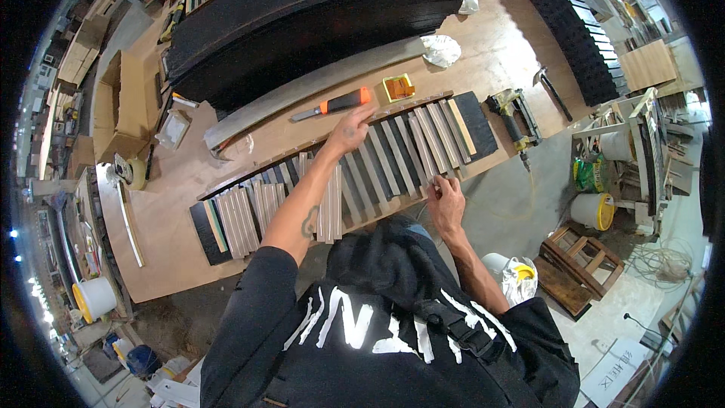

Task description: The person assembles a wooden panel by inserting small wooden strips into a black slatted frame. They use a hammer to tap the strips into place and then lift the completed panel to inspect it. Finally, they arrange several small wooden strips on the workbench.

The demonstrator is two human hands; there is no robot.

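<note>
The single view comes from a fisheye camera worn on the person's head, looking steeply down over the chest and both forearms, which enter from the lower edge. It faces the wooden surface (483, 45) ahead, which runs slantwise from lower left to upper right, its straight edges bowed by the lens. The slatted panel (355, 174) lies near the centre, at arm's reach, while the floor (513, 211) and workshop clutter curve off toward the dark round rim. The left hand (349, 133) and the right hand (445, 202) sit mid-frame. No second view is given
</note>
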